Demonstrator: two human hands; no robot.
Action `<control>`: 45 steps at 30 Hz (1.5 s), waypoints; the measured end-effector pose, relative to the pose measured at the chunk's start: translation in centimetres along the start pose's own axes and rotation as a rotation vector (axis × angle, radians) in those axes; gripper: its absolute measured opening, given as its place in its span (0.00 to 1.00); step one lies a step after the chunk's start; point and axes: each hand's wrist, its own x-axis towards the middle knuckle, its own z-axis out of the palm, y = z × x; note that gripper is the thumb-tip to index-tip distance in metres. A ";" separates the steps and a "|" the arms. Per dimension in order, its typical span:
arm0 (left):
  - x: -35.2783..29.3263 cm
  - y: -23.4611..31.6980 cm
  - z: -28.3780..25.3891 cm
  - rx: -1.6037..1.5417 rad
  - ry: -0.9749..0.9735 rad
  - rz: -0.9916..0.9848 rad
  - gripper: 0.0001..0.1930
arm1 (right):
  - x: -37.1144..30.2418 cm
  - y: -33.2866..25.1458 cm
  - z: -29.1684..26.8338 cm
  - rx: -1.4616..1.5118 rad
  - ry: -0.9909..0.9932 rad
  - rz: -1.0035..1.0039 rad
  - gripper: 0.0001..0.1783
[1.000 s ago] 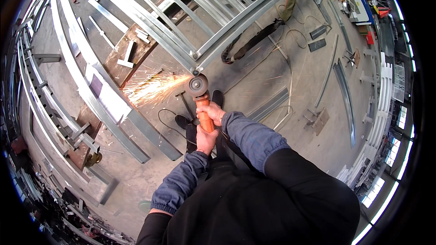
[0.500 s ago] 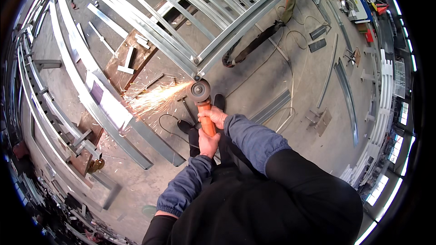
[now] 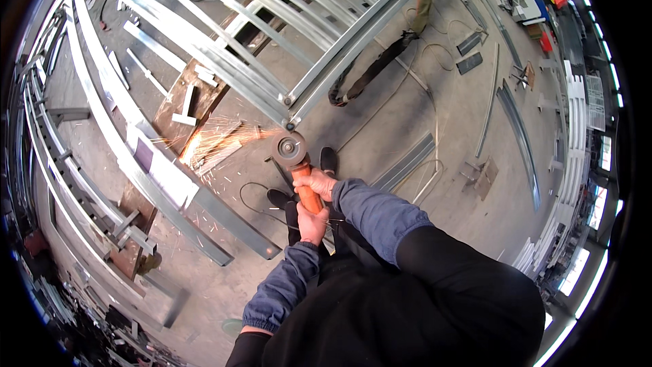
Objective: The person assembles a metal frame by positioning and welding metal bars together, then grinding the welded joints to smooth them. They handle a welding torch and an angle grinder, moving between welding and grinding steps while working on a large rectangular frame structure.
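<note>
Both my hands are closed around an orange angle grinder (image 3: 310, 198). My left hand (image 3: 313, 225) grips the rear of its body; my right hand (image 3: 317, 183) holds it farther forward, near the head. The round grinding disc (image 3: 288, 149) sits just below the near corner of a silver metal frame (image 3: 319, 85). At that corner are two round ends, the lower one (image 3: 290, 126) close to the disc's upper edge. Whether disc and metal touch, I cannot tell. Orange sparks (image 3: 217, 141) fly off to the left.
Long metal tubes (image 3: 204, 231) lie on the left. A brown board (image 3: 166, 119) carries short metal pieces. A dark sleeved cable (image 3: 377, 68) hangs by the frame's right side. Grey channels (image 3: 404, 163) and thin cables lie on the floor. My shoes (image 3: 328, 159) are close to the grinder.
The grinder's disc has dropped slightly away from the frame's corner and tilted left. The spark stream is thinner. Both hands keep their hold, and the view has shifted a little.
</note>
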 end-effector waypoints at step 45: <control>-12.3 22.5 -0.7 0.763 -0.334 0.766 0.32 | -17.1 -12.6 -9.3 0.818 -0.019 -0.116 0.15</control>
